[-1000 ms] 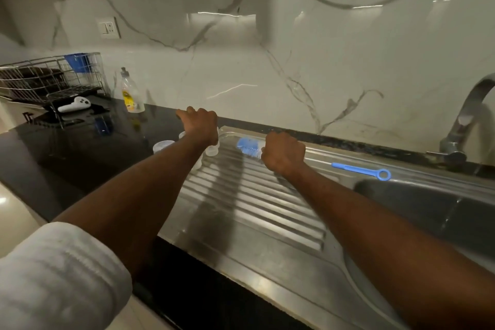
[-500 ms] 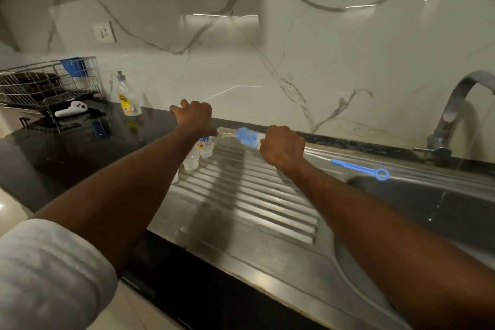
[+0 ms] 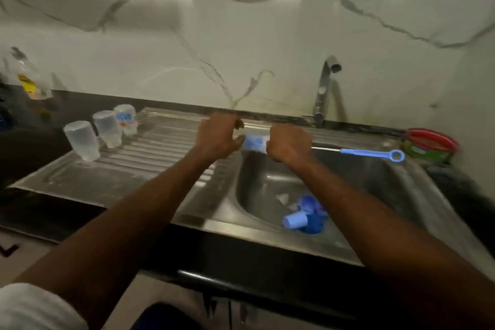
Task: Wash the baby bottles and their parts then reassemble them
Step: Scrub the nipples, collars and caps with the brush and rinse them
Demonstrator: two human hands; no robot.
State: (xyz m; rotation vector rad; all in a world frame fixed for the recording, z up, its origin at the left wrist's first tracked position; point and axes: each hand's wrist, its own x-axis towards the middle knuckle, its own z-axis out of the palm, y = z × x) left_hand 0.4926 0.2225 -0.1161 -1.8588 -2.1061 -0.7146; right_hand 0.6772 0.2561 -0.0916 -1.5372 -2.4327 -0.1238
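My right hand (image 3: 289,143) grips a blue bottle brush just behind its bristle head (image 3: 254,143). The brush's wire and blue ring handle (image 3: 375,153) stick out to the right over the sink basin (image 3: 388,190). My left hand (image 3: 218,139) is curled right at the tip of the bristle head; blur hides whether it pinches anything. Three clear baby bottles (image 3: 81,139) (image 3: 107,128) (image 3: 126,118) stand upside down on the left of the steel drainboard (image 3: 150,166). Several blue bottle parts (image 3: 305,215) lie in the bottom of the basin.
A tap (image 3: 325,86) rises behind the basin. To the basin's right stands a green tub with a red rim (image 3: 430,143). A dish soap bottle (image 3: 26,80) stands on the dark counter at far left. The counter's front edge runs below my forearms.
Both hands have moved right from the drainboard to the basin's left edge, the brush carried along. My left hand has left the bottles, which stay inverted on the drainboard. The view swung right.
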